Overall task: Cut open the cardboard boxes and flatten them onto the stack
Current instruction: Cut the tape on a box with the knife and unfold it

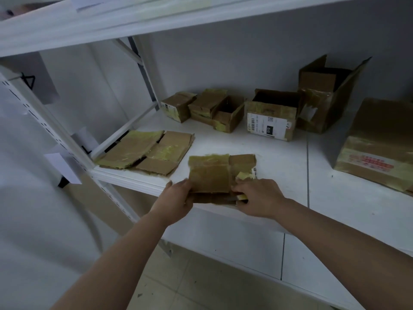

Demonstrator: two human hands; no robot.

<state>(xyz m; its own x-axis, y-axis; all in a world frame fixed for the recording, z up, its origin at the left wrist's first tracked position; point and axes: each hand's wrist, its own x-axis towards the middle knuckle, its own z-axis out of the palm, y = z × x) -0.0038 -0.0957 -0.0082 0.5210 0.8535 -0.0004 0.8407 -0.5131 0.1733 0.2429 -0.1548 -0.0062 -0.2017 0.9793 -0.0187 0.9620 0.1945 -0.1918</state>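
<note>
Both hands on flattened box (pixel 210 175) at shelf (pixel 279 157) edge — left hand (pixel 178 195) grips its left side, right hand (pixel 257 198) pinches the right.

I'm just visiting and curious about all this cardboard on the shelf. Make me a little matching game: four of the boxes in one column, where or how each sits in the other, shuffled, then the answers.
Things:
1. flattened box in both hands
2. flattened stack
3. box with the white shipping label
4. tall open box

Places or states:
A. standing at the back right, flaps up
B. lying flat at the shelf's left front corner
C. held at the shelf's front edge
D. open-topped, middle of the shelf

Pairs: 1-C, 2-B, 3-D, 4-A
</note>
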